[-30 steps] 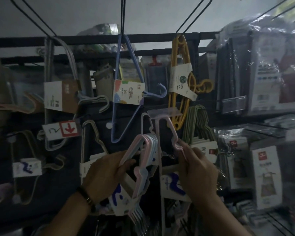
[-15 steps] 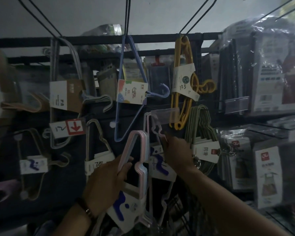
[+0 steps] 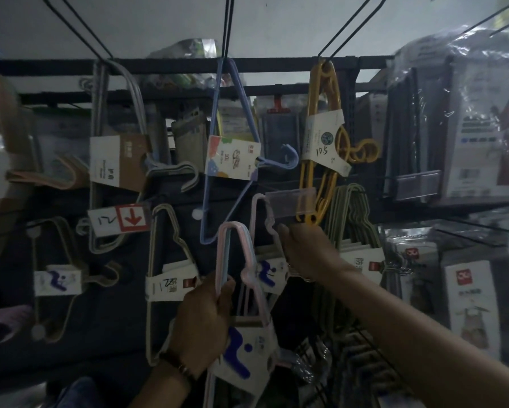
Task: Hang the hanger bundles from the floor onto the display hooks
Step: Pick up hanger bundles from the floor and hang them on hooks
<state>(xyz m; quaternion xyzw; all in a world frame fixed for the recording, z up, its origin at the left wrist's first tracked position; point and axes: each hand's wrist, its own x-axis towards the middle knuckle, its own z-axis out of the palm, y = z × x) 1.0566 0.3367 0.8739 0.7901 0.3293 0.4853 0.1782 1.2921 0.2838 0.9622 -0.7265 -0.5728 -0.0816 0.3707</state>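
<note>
My left hand [image 3: 204, 325] grips a bundle of pink and pale blue hangers [image 3: 241, 260] by one side, its white card with a blue squiggle [image 3: 244, 356] hanging below. My right hand [image 3: 304, 250] reaches forward and holds a second pink bundle [image 3: 260, 207] at the display hook with the clear price tag holder [image 3: 291, 201]. That bundle's white card [image 3: 269, 273] hangs just left of my right wrist. The hook's tip is hidden behind the tag holder.
The dark rack carries other hanging bundles: grey [image 3: 121, 160], blue [image 3: 232, 154], yellow [image 3: 324, 142], green [image 3: 350, 219] and beige [image 3: 165, 260]. Bagged goods [image 3: 468, 113] fill the shelves on the right. Black wire hooks [image 3: 226, 28] run overhead.
My right hand has pushed its pink bundle up and forward to the hook with the clear tag holder. My left hand has lifted the other bundle slightly and holds it upright.
</note>
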